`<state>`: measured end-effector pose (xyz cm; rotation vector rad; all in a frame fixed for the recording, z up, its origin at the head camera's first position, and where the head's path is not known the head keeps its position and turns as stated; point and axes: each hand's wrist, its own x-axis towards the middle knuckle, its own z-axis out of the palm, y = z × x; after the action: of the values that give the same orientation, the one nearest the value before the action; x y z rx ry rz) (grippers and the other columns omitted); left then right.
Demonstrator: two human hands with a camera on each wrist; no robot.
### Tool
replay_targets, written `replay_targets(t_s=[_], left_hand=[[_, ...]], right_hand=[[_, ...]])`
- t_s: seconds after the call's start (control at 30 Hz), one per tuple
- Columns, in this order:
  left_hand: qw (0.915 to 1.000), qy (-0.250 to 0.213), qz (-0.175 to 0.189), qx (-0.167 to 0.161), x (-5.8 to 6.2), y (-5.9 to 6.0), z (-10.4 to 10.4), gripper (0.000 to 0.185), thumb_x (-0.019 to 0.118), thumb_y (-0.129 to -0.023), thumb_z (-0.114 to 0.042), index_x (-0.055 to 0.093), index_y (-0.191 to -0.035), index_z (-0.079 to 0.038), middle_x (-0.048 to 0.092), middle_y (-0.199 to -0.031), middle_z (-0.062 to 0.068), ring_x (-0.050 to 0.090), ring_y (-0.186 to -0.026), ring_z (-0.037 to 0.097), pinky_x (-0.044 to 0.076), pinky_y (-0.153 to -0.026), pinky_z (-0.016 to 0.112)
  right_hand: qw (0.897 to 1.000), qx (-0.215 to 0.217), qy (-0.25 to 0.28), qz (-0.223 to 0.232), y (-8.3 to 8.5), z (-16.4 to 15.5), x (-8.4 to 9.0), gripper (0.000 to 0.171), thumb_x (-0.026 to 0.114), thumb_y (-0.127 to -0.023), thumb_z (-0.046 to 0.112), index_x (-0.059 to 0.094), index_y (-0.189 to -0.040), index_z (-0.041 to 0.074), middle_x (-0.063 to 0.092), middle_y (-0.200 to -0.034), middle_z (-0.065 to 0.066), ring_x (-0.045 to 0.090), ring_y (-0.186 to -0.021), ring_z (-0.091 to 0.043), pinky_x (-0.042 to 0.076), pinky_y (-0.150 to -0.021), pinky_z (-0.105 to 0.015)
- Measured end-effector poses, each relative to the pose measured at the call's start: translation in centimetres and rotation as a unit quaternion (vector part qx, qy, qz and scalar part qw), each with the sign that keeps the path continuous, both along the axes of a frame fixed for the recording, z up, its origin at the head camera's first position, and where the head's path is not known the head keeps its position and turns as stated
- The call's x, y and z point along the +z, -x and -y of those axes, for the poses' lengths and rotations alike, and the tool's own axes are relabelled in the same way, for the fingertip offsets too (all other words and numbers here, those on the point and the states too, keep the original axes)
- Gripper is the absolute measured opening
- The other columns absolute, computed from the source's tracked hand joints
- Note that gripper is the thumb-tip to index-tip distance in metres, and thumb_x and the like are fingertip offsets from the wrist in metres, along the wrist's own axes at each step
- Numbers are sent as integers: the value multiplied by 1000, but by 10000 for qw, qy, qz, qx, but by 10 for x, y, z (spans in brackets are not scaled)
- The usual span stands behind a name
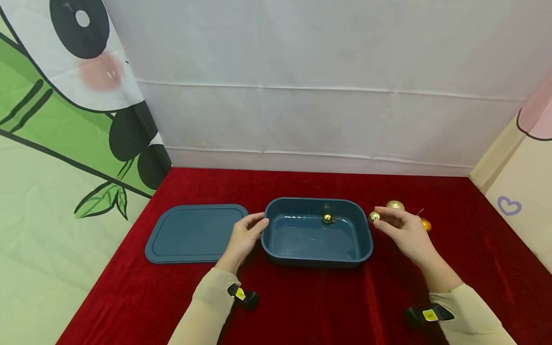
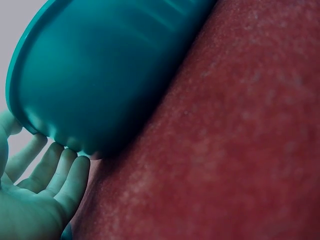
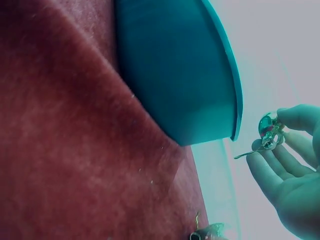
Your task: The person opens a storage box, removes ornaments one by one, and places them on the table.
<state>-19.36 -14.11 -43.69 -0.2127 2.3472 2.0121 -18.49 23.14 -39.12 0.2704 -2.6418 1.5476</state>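
Note:
A blue rectangular container (image 1: 316, 261) sits uncovered in the middle of the red cloth, with a small shiny gold bauble (image 1: 327, 218) inside toward its back wall. My left hand (image 1: 245, 237) is at its left end; the left wrist view shows fairly straight fingers (image 2: 75, 182) with their tips against the outer wall, just below the rim. Just off the right rim, my right hand (image 1: 405, 235) pinches another gold bauble (image 1: 374, 217) between thumb and fingertips. In the right wrist view this bauble (image 3: 268, 125) has a short gold wire pointing out.
Left of the container lies a flat blue lid (image 1: 196, 235), its near right corner close behind my left hand. Beyond my right hand are a glittery gold bauble (image 1: 395, 205) and an orange-gold bauble (image 1: 426, 224). A white cloth wall (image 1: 302, 124) rises behind the table.

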Motion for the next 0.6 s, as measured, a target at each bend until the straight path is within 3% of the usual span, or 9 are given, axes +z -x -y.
replay_targets(t_s=[0.07,0.23,0.3,0.6], left_hand=[[10000,18,24,5,0,0,0,37,62,-92,-26,60,-126,-9,61,-119,11,60,-95,14,53,-82,29],[10000,5,29,14,-1,0,1,38,62,-92,-26,60,-125,-9,61,-119,11,60,-96,14,53,-82,29],[10000,-12,37,15,0,-1,1,38,62,-92,-26,60,-125,-9,61,-119,11,61,-95,15,54,-82,28],[10000,-48,51,-48,0,0,1,44,62,-92,-28,57,-129,-6,59,-123,12,60,-98,15,53,-83,29]], right_hand=[[10000,-52,-5,9,-1,-3,-2,41,65,-90,18,58,-125,-1,65,-112,-14,58,-86,9,49,-72,-9],[9996,-220,155,-26,-3,-12,-9,42,67,-88,17,58,-123,-5,64,-94,19,59,-84,11,49,-71,-10],[9993,-278,248,-39,-4,-16,-11,42,67,-88,16,58,-122,-7,61,-91,26,59,-84,11,49,-70,-10],[9989,-441,117,-100,-12,-33,-16,44,65,-90,19,56,-123,-8,60,-92,29,57,-86,14,48,-70,-8]])
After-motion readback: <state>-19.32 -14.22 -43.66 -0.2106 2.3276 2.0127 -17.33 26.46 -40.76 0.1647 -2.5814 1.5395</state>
